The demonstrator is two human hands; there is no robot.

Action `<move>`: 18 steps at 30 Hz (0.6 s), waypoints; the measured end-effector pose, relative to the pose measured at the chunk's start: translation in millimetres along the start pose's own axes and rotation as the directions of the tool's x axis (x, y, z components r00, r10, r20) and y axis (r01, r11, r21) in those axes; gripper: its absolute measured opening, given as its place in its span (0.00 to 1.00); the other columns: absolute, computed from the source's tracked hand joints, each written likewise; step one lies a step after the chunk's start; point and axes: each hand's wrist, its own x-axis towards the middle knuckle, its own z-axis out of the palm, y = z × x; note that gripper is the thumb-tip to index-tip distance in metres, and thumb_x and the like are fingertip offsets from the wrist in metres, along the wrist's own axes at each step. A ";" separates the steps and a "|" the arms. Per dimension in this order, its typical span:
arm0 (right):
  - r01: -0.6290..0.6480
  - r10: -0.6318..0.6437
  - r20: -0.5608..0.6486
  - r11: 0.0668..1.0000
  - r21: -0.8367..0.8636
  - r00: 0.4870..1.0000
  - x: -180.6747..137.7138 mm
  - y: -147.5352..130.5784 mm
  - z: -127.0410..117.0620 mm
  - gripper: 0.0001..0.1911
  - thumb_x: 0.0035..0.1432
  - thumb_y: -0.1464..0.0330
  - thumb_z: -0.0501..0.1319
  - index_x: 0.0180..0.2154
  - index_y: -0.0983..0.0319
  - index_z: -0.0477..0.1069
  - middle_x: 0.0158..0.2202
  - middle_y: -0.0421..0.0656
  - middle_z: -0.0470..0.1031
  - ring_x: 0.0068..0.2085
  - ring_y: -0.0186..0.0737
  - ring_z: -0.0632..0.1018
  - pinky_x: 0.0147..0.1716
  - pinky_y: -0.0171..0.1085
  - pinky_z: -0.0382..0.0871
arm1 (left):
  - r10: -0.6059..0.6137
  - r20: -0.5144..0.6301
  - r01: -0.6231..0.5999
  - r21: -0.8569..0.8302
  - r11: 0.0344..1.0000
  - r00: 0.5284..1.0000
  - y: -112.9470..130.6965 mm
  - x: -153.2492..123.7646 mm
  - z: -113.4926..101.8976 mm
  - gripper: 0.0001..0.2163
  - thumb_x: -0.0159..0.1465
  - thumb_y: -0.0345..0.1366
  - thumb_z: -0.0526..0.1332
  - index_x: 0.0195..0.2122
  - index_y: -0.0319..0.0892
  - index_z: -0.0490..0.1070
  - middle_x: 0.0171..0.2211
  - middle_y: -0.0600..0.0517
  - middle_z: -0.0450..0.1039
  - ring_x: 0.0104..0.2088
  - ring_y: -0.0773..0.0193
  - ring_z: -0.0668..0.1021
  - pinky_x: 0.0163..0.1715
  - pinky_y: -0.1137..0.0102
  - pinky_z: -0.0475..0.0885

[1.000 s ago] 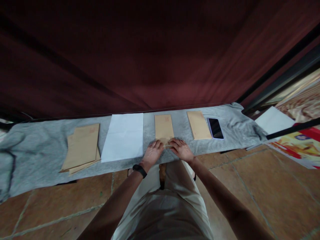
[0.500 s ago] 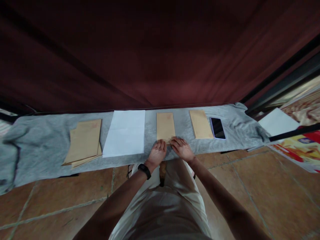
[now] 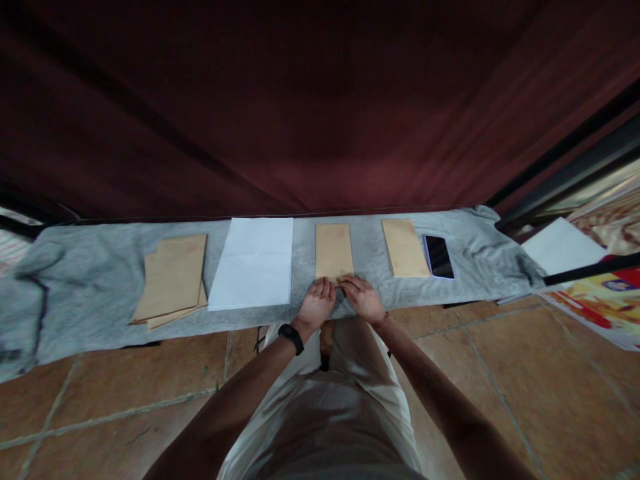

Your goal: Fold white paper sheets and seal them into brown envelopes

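A brown paper envelope [image 3: 333,248] lies flat on the grey cloth [image 3: 370,240] straight before me, its near end under my fingers. My left hand [image 3: 318,300], with a black band on the wrist, is closed on that end at its left corner. At the right corner my right hand [image 3: 362,297] pinches the same edge, its fingertips close to the left ones. The fingers hide the envelope's near edge, so its fold cannot be made out. To the left lies a stack of white paper [image 3: 251,263]; to the right, more brown envelopes [image 3: 405,248].
A pile of larger-looking brown envelopes [image 3: 173,277] lies at the left. A phone [image 3: 439,257] rests beside the right-hand envelopes. Dark red fabric [image 3: 320,133] hangs behind the cloth-covered surface. At the far right are a white sheet [image 3: 564,247] and a colourful printed box [image 3: 605,300].
Both hands stay on the near end of the envelope, with only slight finger movement. The whole view has shifted a little.
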 end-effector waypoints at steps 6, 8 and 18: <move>-0.079 0.083 -0.043 0.993 0.091 0.996 2.7 1.1 2.5 0.15 0.69 0.71 0.54 0.49 0.57 0.77 0.54 0.47 0.77 0.55 0.45 0.76 0.55 0.47 0.72 | -0.009 -0.008 0.009 -0.093 0.996 1.000 -9.5 1.9 -4.1 0.16 0.67 0.23 0.54 0.54 0.38 0.72 0.57 0.37 0.73 0.59 0.52 0.74 0.55 0.57 0.71; -0.088 0.095 -0.059 0.990 0.114 0.994 3.4 0.9 2.9 0.14 0.70 0.70 0.54 0.48 0.57 0.78 0.53 0.47 0.78 0.54 0.45 0.77 0.55 0.47 0.72 | -0.013 -0.026 0.010 -0.112 0.994 1.000 -12.2 1.9 -4.6 0.16 0.67 0.24 0.54 0.53 0.38 0.72 0.57 0.38 0.74 0.58 0.53 0.75 0.55 0.58 0.71; -0.147 0.158 -0.090 0.982 0.117 0.983 -1.7 4.3 1.3 0.11 0.70 0.68 0.55 0.45 0.59 0.76 0.48 0.48 0.78 0.51 0.45 0.76 0.53 0.45 0.69 | -0.086 -0.051 0.074 -0.203 0.976 0.995 -21.0 -0.4 -6.8 0.12 0.68 0.25 0.55 0.49 0.39 0.74 0.53 0.43 0.76 0.52 0.54 0.76 0.53 0.61 0.71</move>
